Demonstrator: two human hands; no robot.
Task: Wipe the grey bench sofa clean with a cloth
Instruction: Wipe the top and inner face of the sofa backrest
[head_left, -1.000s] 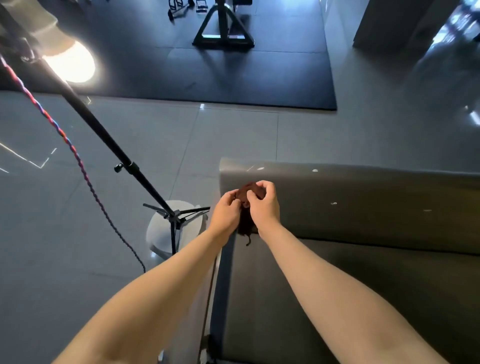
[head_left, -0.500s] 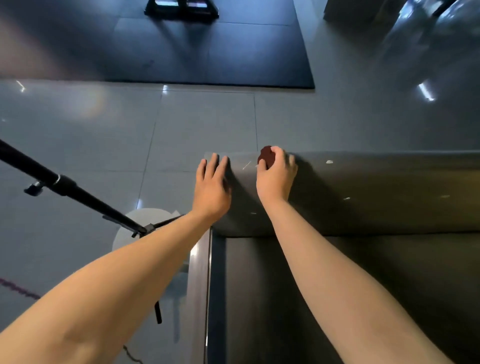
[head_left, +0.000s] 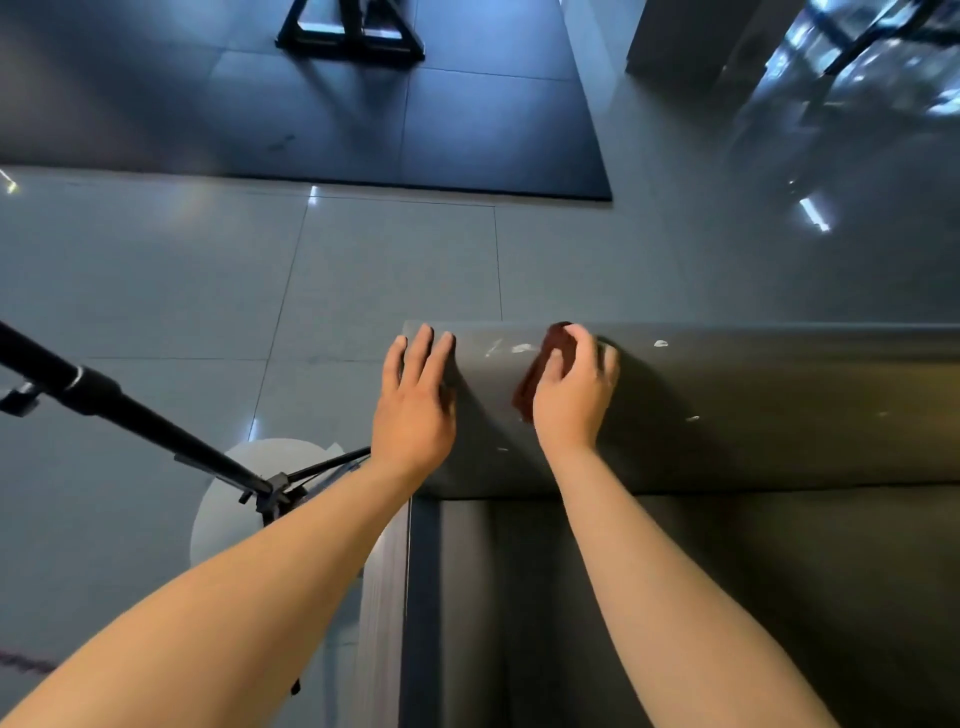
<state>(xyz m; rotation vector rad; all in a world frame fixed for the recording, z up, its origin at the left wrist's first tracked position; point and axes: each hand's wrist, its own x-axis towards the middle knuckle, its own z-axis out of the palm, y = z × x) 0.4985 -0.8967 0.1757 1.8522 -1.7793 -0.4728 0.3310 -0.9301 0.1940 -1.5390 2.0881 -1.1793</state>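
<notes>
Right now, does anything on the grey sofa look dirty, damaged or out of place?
Yes. White smears mark the backrest top edge just left of the dark red cloth, and one fleck lies to its right. Nothing looks damaged.

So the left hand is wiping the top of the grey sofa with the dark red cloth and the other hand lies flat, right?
No, the head view shows the right hand holds the dark red cloth on the top of the grey sofa, and the left hand lies flat.
</notes>
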